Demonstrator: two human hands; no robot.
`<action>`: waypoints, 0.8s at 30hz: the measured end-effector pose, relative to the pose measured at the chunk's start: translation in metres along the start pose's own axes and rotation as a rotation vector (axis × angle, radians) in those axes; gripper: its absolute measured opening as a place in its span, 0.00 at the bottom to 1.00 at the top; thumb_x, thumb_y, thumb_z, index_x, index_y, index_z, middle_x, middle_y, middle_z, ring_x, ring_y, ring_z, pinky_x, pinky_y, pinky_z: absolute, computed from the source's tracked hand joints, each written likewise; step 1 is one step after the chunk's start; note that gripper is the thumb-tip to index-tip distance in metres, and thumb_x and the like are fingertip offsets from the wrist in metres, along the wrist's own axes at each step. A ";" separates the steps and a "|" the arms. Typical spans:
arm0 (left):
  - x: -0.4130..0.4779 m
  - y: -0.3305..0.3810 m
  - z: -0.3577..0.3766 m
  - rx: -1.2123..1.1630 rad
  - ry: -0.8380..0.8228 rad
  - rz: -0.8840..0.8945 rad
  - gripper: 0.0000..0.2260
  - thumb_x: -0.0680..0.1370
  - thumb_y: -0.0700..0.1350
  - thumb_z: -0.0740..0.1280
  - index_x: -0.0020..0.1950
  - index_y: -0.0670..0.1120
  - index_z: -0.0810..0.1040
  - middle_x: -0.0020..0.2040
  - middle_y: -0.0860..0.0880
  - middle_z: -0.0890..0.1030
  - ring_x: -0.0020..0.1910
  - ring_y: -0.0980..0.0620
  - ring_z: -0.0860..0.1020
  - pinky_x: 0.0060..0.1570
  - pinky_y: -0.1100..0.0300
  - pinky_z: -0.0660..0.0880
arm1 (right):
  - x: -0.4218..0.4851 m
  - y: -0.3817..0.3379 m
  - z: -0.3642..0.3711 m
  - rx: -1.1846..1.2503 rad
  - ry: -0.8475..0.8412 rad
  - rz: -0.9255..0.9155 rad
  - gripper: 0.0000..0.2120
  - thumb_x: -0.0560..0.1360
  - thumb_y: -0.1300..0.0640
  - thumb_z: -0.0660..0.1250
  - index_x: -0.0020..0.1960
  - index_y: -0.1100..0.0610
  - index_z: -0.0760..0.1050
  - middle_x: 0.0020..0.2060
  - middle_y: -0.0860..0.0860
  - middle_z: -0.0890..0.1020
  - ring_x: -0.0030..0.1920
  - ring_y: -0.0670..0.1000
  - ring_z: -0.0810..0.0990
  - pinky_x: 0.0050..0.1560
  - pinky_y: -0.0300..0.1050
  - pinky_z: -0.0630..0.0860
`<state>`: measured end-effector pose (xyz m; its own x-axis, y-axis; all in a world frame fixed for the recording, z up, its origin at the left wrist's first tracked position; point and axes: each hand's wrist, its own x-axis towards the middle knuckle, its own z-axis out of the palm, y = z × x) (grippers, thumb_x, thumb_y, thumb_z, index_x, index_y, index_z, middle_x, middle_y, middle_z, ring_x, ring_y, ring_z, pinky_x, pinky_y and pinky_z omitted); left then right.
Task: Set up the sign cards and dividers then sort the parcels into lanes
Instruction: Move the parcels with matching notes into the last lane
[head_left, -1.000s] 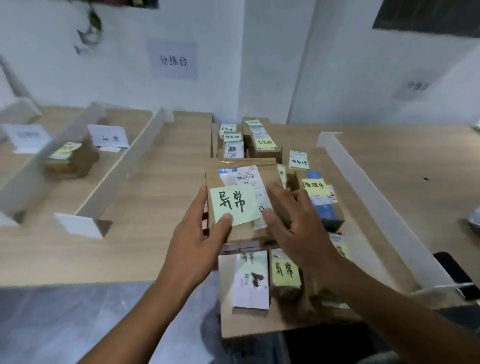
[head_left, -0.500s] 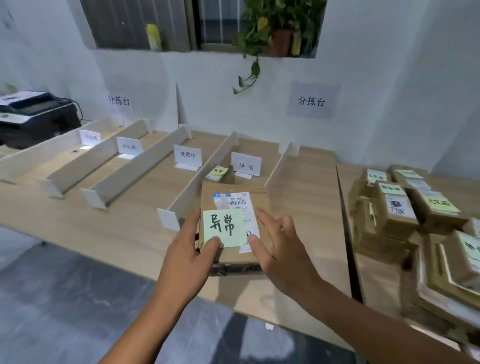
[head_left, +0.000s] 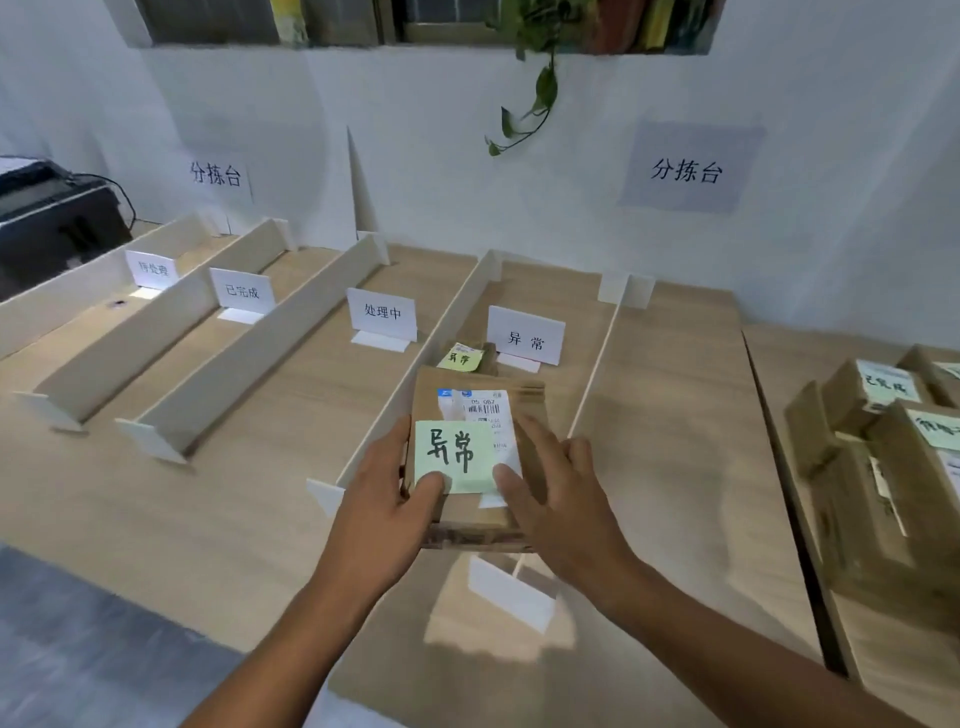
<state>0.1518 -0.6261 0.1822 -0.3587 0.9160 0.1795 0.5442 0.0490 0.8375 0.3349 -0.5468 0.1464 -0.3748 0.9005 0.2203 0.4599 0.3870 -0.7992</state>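
I hold a brown cardboard parcel (head_left: 480, 395) with a green sticky note reading 异常 and a white shipping label, above the near end of the rightmost lane. My left hand (head_left: 379, 514) grips its left side and my right hand (head_left: 561, 509) its right side, thumbs on the note. Behind it in that lane lies another small parcel (head_left: 465, 357) with a yellow-green note, in front of the white sign card 异常 (head_left: 525, 335). White dividers (head_left: 249, 358) split the wooden table into lanes with sign cards 处理中 (head_left: 382, 314), 已完成 (head_left: 241, 291) and a blurred one (head_left: 152, 269).
A pile of several unsorted brown parcels (head_left: 883, 457) with sticky notes sits on the adjoining table at the right. A black printer (head_left: 47, 218) stands at the far left. The thin divider (head_left: 597, 374) borders the lane on its right. The table's front edge (head_left: 156, 587) drops to grey floor.
My view swung left from the parcel pile to the lanes. Both hands carried the 异常 parcel from the pile over the 异常 lane, closer to its sign card.
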 end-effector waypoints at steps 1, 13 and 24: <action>0.019 -0.002 0.003 0.007 -0.017 -0.001 0.30 0.73 0.49 0.64 0.57 0.87 0.61 0.56 0.84 0.69 0.57 0.80 0.69 0.46 0.81 0.68 | 0.016 0.005 0.003 -0.002 -0.002 0.020 0.29 0.77 0.36 0.62 0.76 0.28 0.55 0.53 0.41 0.64 0.56 0.35 0.70 0.49 0.27 0.69; 0.222 -0.087 0.026 0.015 -0.157 -0.114 0.25 0.75 0.55 0.60 0.70 0.74 0.64 0.62 0.66 0.79 0.59 0.60 0.79 0.56 0.53 0.77 | 0.196 0.063 0.069 -0.077 -0.025 0.184 0.32 0.77 0.34 0.61 0.77 0.34 0.53 0.54 0.44 0.62 0.53 0.37 0.72 0.45 0.26 0.67; 0.357 -0.206 0.079 0.090 -0.357 -0.180 0.33 0.80 0.49 0.60 0.84 0.50 0.50 0.72 0.51 0.70 0.59 0.59 0.71 0.50 0.65 0.70 | 0.307 0.128 0.155 -0.209 -0.005 0.365 0.33 0.75 0.34 0.59 0.77 0.37 0.53 0.54 0.47 0.62 0.56 0.49 0.72 0.59 0.49 0.79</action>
<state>-0.0281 -0.2780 0.0326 -0.1768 0.9696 -0.1692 0.5667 0.2408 0.7880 0.1539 -0.2518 0.0252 -0.1603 0.9853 -0.0597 0.7168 0.0746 -0.6933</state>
